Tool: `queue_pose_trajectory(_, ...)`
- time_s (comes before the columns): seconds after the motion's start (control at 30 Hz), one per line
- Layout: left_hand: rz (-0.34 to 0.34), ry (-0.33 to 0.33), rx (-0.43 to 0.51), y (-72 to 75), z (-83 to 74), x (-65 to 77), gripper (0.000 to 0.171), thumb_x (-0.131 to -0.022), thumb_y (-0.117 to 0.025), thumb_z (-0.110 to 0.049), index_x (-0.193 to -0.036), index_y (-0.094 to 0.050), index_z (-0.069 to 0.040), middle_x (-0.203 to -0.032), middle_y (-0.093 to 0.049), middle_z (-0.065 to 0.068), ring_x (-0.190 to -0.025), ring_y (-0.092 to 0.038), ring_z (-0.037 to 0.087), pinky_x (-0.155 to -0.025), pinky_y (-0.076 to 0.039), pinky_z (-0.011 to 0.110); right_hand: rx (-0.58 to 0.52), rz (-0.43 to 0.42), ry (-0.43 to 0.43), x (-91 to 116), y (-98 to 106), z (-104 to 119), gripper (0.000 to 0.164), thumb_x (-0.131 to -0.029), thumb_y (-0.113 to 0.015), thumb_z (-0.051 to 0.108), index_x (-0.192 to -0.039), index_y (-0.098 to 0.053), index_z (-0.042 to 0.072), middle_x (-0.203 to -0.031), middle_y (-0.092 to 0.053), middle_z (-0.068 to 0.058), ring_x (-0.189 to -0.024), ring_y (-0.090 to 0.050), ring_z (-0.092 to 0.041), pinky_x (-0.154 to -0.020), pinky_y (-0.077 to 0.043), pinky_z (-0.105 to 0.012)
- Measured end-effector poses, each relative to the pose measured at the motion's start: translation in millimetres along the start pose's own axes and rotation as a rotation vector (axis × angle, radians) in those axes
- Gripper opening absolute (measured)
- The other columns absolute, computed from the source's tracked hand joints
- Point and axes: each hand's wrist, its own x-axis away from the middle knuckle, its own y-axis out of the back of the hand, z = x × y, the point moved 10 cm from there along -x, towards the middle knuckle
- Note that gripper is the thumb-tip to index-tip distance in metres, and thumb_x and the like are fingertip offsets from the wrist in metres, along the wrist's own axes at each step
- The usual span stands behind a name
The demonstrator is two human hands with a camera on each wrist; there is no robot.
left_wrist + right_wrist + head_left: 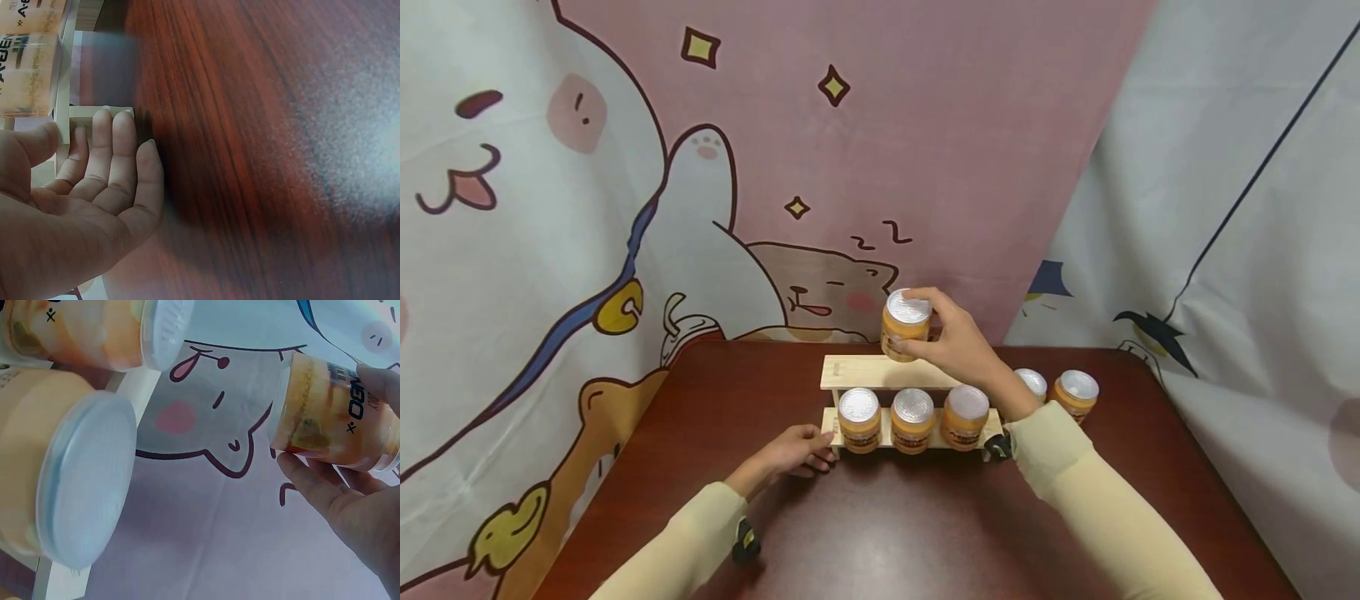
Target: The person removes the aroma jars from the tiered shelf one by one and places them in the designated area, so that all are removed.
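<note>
My right hand grips a jar with orange contents and a silvery lid, holding it upright over the back step of a two-step wooden rack. In the right wrist view, thumb and fingers span the held jar from opposite sides. Three similar jars stand in a row on the rack's front step: a left one, a middle one and a right one. At the left end of that step, my left hand pinches the board's edge, thumb above and fingers curled beneath.
Two more jars stand right of the rack, one in fuller view and another partly behind my right forearm. Everything is on a dark reddish wooden table. A cartoon-printed cloth hangs right behind the table's far edge.
</note>
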Motion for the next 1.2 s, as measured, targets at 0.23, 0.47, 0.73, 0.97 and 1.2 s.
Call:
queue_pose_trajectory(0.23,0.0,0.001,0.002,-0.1,0.8,-1.1,0.031,-0.104,-0.053,-0.033,-0.098,-0.057,-0.003,-0.1,-0.074,0.019,-0.08,-0.071,0.017,-0.073,-0.055,0.04,-0.022,-0.041,-0.008,11,17,-2,0.067,-0.082,-0.084,0.01,-0.139,-0.049,0.018,-0.128,-0.06,-0.015,-0.099,-0.071,-0.032,-0.079,-0.059,-0.044)
queue_pose_trajectory(0.47,0.005,0.003,0.0,-0.3,-0.8,-1.0,0.032,-0.105,-0.052,-0.033,-0.099,-0.056,-0.002,-0.101,-0.074,0.019,-0.08,-0.071,0.017,-0.074,-0.056,0.041,0.046,-0.081,-0.043,24,35,-8,0.07,-0.082,-0.084,0.014,-0.141,-0.048,0.02,-0.128,-0.06,-0.014,-0.099,-0.069,-0.031,-0.078,-0.057,-0.041)
queue_pose_trajectory(0.73,0.01,0.004,0.01,-1.0,3.1,-1.8,0.029,-0.105,-0.052,-0.031,-0.1,-0.056,-0.003,-0.099,-0.074,0.016,-0.08,-0.07,0.016,-0.074,-0.056,0.04,0.033,-0.102,-0.109,35,48,-17,0.069,-0.084,-0.082,0.016,-0.143,-0.046,0.02,-0.134,-0.055,-0.013,-0.105,-0.066,-0.034,-0.082,-0.056,-0.044)
queue_pose_trajectory(0.97,0.011,-0.008,0.009,0.3,4.5,-3.9,0.031,-0.104,-0.053,-0.033,-0.099,-0.056,-0.003,-0.098,-0.074,0.014,-0.081,-0.071,0.016,-0.073,-0.055,0.039,0.088,-0.145,-0.104,47,65,-13,0.068,-0.086,-0.081,0.018,-0.145,-0.046,0.02,-0.133,-0.056,-0.012,-0.107,-0.062,-0.029,-0.083,-0.055,-0.037)
queue_pose_trajectory(1.2,0.015,-0.007,0.014,-0.3,3.4,-4.0,0.03,-0.104,-0.053,-0.032,-0.098,-0.056,-0.004,-0.098,-0.074,0.015,-0.08,-0.071,0.016,-0.073,-0.055,0.039,0.145,-0.19,-0.077,55,84,-6,0.066,-0.086,-0.08,0.015,-0.144,-0.048,0.018,-0.136,-0.055,-0.012,-0.116,-0.055,-0.024,-0.091,-0.047,-0.039)
